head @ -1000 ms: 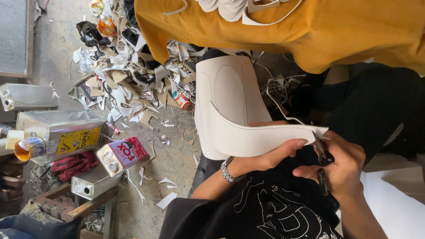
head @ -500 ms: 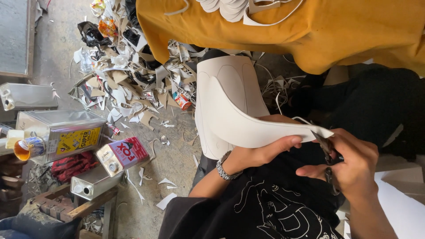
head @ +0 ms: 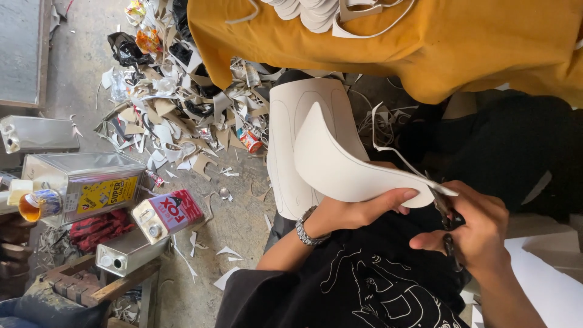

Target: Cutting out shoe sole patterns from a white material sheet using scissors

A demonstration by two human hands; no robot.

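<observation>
Beside silver tins, red-labelled tin, left hand gripping white sheet

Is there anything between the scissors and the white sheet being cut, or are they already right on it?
Nothing visible stands between them. The right hand holds the scissors with the blades at the edge of the white sheet. The left hand grips the sheet just beside the cut, thumb on top.

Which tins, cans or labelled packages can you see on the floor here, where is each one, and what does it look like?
Large metal tin: far left, lying on its side, silver with a yellow label.
Small tin: just right of it, red and white label.
Plain tin: below those, bare silver, capped spout.
Flat tin: upper left, unlabelled.
Small can: by the scrap pile, red-orange.
</observation>
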